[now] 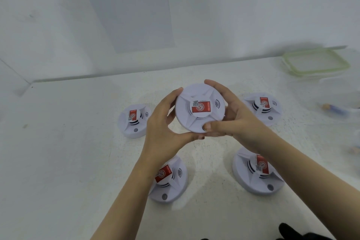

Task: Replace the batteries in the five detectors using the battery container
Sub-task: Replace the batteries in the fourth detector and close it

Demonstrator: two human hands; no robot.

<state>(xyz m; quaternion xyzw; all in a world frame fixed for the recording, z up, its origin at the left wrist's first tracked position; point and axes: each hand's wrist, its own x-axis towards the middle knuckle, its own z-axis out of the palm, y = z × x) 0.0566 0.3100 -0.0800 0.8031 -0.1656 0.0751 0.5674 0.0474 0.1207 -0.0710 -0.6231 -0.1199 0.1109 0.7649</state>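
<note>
I hold a round white detector [196, 121] with a red sticker above the table, its face toward me. My left hand [163, 122] grips its left edge and underside. My right hand [233, 117] wraps its right edge, thumb pressed on the lower rim. Several more white detectors lie face up on the white table [68, 152]: one at the left [126, 124], one at the right [272, 111], one near left [175, 185] partly under my forearm, one near right [245, 173]. A clear battery container [331, 87] stands at the far right, blurred. A blue battery [335, 109] lies by it.
A green-rimmed clear lid [315, 63] lies at the back right. An instruction sheet [132, 11] hangs on the white wall behind the table. Something dark [296, 233] shows at the bottom right edge. Another small blurred item [355, 150] lies at the right edge.
</note>
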